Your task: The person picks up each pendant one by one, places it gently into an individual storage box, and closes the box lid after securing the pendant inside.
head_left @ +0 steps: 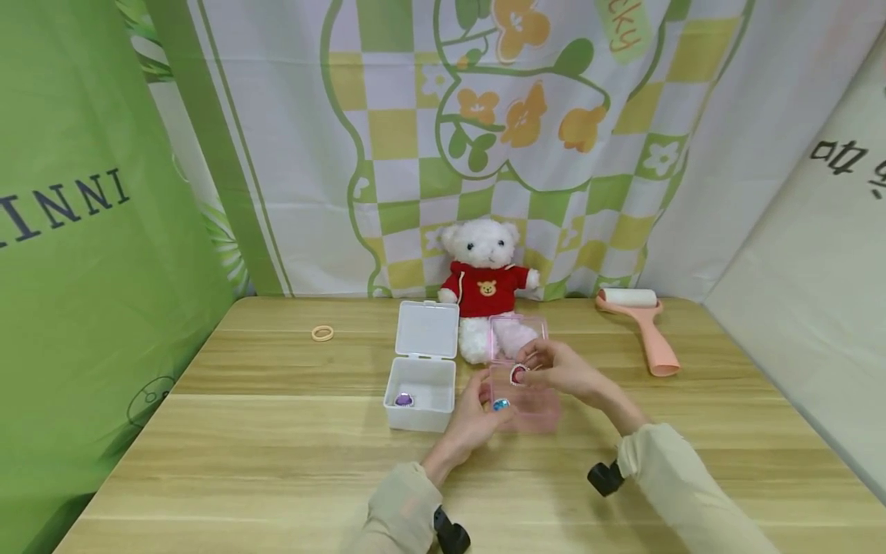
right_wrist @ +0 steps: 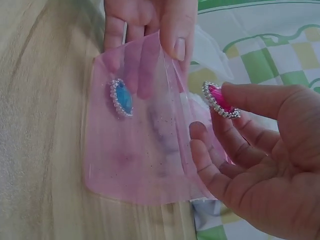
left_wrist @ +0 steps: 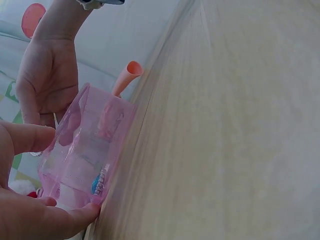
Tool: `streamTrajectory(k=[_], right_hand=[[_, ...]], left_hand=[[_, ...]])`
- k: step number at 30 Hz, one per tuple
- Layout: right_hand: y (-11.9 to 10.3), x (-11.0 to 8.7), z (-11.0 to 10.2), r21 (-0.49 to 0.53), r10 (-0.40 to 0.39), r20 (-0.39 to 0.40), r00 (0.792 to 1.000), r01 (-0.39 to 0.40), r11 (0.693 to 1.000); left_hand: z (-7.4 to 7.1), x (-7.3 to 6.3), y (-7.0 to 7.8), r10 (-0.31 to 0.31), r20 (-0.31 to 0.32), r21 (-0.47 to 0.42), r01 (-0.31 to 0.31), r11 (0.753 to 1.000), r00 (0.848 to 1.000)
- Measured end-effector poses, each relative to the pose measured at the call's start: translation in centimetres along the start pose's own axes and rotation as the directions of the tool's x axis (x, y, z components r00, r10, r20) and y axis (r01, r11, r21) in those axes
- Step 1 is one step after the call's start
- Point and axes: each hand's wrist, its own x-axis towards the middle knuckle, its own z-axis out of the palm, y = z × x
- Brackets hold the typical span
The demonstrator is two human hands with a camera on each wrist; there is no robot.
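Observation:
My right hand [head_left: 564, 375] pinches a red gem with a beaded silver rim [right_wrist: 220, 101] between thumb and fingers, above a clear pink box [head_left: 540, 422]. The left hand [head_left: 474, 415] grips that box at its left side, thumb near the rim. Inside the box lies a blue gem with a similar beaded rim [right_wrist: 121, 97]. The box's lid [head_left: 519, 319] stands raised at the back. Just left of the left hand is a white box [head_left: 418, 419] with its lid up, and a purple gem [head_left: 404, 400] sits in its left front corner.
A white teddy bear in a red hoodie [head_left: 487, 288] sits behind the boxes, against the patterned curtain. At the right back lies a pink-handled lint roller [head_left: 651, 331]. Further left on the wooden table [head_left: 277, 462] is a small yellowish ring [head_left: 321, 333].

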Motion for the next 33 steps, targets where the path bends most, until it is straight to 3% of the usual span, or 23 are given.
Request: streamTrajectory(k=[3,7,14,21,33], right_hand=[[-0.1,0.4,0.0,-0.115,-0.047,0.046,0.998,0.052,0.992],[-0.3,0.7,-0.1,-0.255,-0.118,0.104,0.988,0.141,0.957],[-0.3,1.2,0.4,-0.502,-0.141,0.120,0.983,0.182,0.846],[-0.6,1.5,1.3,-0.551,-0.070,0.132,0.989,0.132,0.824],[-0.6,1.7,2.1,-0.655,-0.025,0.130,0.991,0.105,0.748]], left_hand=[[0.0,0.0,0.0,-0.004,0.007,-0.005,0.004,1.000,1.000],[0.0,0.2,0.0,-0.014,0.019,-0.002,0.014,1.000,1.000],[0.0,0.2,-0.2,-0.020,0.009,0.025,0.020,0.999,1.000],[0.0,0.0,0.1,-0.003,-0.001,-0.004,0.003,1.000,1.000],[0.0,0.4,-0.2,-0.007,0.012,0.013,0.007,1.000,1.000]])
